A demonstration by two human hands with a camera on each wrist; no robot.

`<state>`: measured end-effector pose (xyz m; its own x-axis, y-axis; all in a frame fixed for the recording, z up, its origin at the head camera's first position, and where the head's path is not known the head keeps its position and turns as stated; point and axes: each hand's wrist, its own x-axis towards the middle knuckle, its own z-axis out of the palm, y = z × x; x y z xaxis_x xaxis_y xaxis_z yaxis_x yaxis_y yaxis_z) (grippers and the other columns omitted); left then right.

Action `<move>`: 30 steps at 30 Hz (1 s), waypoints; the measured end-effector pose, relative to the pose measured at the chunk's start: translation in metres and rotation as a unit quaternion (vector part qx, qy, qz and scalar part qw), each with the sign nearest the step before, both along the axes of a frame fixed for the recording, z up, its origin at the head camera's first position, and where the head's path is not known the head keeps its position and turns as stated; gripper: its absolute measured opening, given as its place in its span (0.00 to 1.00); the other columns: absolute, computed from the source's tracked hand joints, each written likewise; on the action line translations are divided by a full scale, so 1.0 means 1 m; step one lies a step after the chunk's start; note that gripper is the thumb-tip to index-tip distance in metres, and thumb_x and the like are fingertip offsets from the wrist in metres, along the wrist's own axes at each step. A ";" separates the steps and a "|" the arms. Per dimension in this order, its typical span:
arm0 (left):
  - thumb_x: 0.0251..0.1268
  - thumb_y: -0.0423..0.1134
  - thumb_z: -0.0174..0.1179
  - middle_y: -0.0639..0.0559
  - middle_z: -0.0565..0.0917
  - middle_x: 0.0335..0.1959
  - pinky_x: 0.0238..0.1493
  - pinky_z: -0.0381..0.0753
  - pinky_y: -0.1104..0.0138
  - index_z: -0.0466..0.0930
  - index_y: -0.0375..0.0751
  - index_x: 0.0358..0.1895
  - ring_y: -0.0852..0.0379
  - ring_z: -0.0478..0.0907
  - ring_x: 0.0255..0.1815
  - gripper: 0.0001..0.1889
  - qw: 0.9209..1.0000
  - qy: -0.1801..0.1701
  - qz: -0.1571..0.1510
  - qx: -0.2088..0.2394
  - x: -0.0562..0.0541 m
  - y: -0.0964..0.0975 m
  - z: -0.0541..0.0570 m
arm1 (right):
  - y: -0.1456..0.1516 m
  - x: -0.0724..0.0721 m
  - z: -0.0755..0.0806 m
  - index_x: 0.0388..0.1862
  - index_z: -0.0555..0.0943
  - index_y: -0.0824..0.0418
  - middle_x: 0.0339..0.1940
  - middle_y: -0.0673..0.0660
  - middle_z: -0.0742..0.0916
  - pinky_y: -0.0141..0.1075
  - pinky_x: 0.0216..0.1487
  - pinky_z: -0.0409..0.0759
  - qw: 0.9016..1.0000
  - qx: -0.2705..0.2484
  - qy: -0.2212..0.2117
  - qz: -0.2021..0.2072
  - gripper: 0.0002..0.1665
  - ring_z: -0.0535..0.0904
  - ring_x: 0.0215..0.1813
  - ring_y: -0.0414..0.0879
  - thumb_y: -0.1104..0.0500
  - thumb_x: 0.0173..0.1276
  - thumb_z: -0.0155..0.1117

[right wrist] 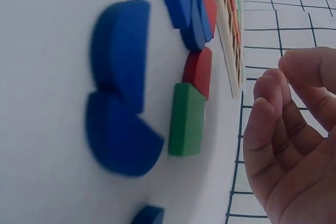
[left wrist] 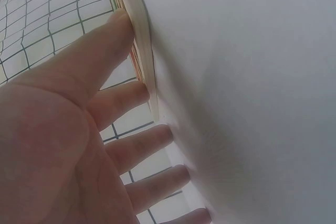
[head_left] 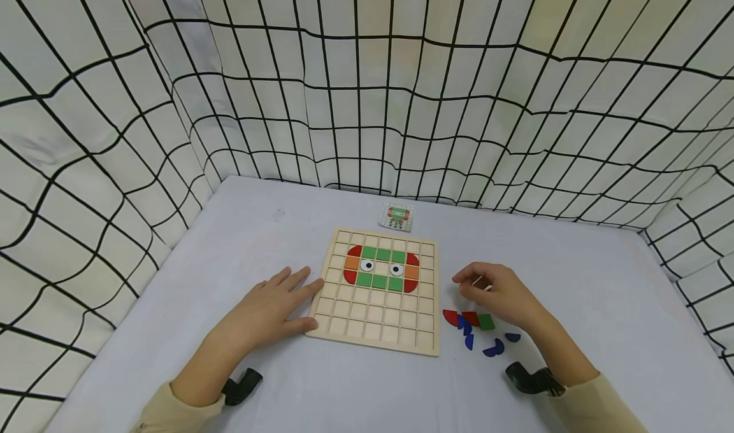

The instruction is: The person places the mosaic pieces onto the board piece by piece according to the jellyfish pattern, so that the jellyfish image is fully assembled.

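Note:
A wooden grid board [head_left: 367, 321] lies on the white table, with red, orange and green pieces and two eye pieces set in its upper cells. My left hand [head_left: 272, 309] is spread on the table, its thumb and index fingertip touching the board's left edge. To the right of the board, my right hand [head_left: 499, 290] hovers above the table with loosely bent fingers; nothing shows between them. Nearest to it are a green piece [right wrist: 187, 119], a red quarter-round piece [right wrist: 198, 72] and several blue half-round pieces [right wrist: 121, 56].
Behind the board lies a small picture card [head_left: 397, 217] with a figure on a grid. A white cloth wall with black grid lines [head_left: 373, 108] encloses the table at the back and sides. Dark wrist cameras [head_left: 243, 387] are strapped at both wrists.

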<state>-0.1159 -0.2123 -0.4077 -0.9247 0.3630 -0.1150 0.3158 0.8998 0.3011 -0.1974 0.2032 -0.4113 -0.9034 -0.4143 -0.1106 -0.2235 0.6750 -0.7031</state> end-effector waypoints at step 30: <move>0.64 0.57 0.64 0.40 0.63 0.77 0.65 0.62 0.31 0.66 0.51 0.75 0.30 0.57 0.76 0.38 1.000 -0.002 0.002 -0.001 0.000 0.000 -0.001 | 0.035 0.019 -0.002 0.38 0.84 0.49 0.30 0.47 0.80 0.33 0.28 0.77 0.993 0.103 -0.020 0.047 0.13 0.75 0.30 0.43 0.55 0.55 0.79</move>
